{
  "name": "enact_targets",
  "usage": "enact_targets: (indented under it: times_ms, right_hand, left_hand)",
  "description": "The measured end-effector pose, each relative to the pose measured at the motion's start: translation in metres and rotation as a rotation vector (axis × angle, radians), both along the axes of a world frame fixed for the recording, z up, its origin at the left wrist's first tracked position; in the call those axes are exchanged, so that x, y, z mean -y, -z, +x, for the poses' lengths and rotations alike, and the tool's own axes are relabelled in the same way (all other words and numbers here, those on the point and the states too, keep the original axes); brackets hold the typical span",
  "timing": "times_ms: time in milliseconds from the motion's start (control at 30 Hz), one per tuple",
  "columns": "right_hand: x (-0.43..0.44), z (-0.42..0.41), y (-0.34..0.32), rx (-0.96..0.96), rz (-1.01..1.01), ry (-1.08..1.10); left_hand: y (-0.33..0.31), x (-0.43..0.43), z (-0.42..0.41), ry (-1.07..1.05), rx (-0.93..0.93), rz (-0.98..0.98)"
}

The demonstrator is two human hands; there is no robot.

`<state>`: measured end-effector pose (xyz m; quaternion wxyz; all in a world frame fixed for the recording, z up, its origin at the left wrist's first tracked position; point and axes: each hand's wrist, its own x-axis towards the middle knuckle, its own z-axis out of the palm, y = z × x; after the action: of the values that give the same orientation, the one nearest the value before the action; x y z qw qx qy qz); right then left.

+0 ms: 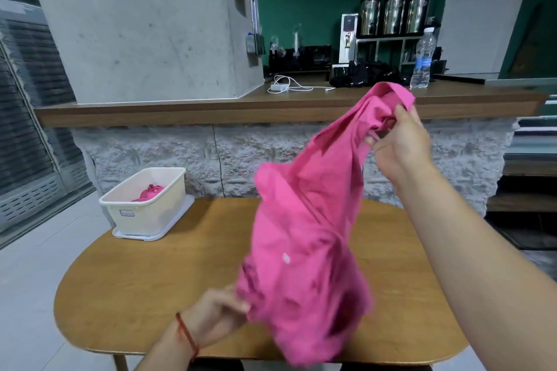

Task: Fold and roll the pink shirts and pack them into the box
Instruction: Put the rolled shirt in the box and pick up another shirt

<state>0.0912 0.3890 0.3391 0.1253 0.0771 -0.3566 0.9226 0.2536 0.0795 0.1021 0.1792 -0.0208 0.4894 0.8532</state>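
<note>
A rounded wooden surface [144,286] fills the lower middle of the view, in front of a rough stone-faced bar with a wooden ledge [187,108] above it. Held up in the air over the surface, a bright pink shirt [304,235] hangs loose and crumpled, blurred along its lower edge. The right hand [401,144] is raised and grips the shirt's top end, fingers curled into the bunched cloth. The left hand [217,313], low and near the front edge of the surface, pinches the shirt's lower left edge; a red cord circles that wrist. At the far left corner of the surface stands an open cream plastic box [150,214], resting on its own flat lid [141,235]. Inside the box lies a second pink shirt [149,192], rolled or bunched, its form hard to make out. On the ledge stands a clear water bottle [423,59], and a white charger [278,87] lies with its cable.
</note>
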Motion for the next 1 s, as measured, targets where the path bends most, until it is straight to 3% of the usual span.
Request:
enact_targets:
  times_ms: [67,133,200,267,333,500,600,700,767,867,933,1000]
  right_hand:
    - [0.005,-0.002,0.000,0.011,0.042,-0.067]
    - [0.016,-0.001,0.002,0.036,0.102,-0.120]
    - [0.028,0.003,0.003,0.034,0.186,-0.171]
    - [0.039,0.010,0.004,0.004,0.244,-0.253]
    - [0.047,0.019,0.005,-0.022,0.296,-0.308]
    - [0.057,0.041,-0.001,-0.122,0.752,-0.361]
    - [0.060,0.050,-0.005,-0.213,0.905,-0.454]
    - [0.059,0.051,-0.007,-0.308,1.062,-0.390]
    - [0.045,0.046,-0.010,-0.387,1.259,-0.332]
    - [0.021,0.036,-0.009,-0.368,1.842,-0.323]
    - [0.014,0.026,-0.002,-0.271,2.201,-0.219]
    - [0.009,0.015,0.003,-0.178,2.391,-0.053]
  left_hand:
    - [0.000,0.015,0.004,0.388,-0.020,-0.214]
    - [-0.008,0.018,-0.005,0.514,-0.096,-0.489]
    - [-0.019,0.008,-0.021,0.276,-0.073,-0.709]
    - [-0.033,-0.006,-0.039,-0.128,-0.100,-0.730]
    - [-0.054,-0.022,-0.053,-0.372,-0.224,-0.702]
    - [-0.111,-0.048,-0.070,-0.429,-0.686,-0.878]
    - [-0.141,-0.056,-0.079,-0.416,-0.791,-1.066]
    - [-0.155,-0.054,-0.095,-0.388,-0.797,-1.053]
    - [-0.158,-0.041,-0.104,-0.414,-0.695,-0.987]
    - [-0.162,-0.016,-0.110,-0.433,-0.618,-0.927]
    - [-0.164,-0.004,-0.113,-0.361,-0.632,-1.006]
    - [-0.170,0.009,-0.114,-0.314,-0.693,-1.159]
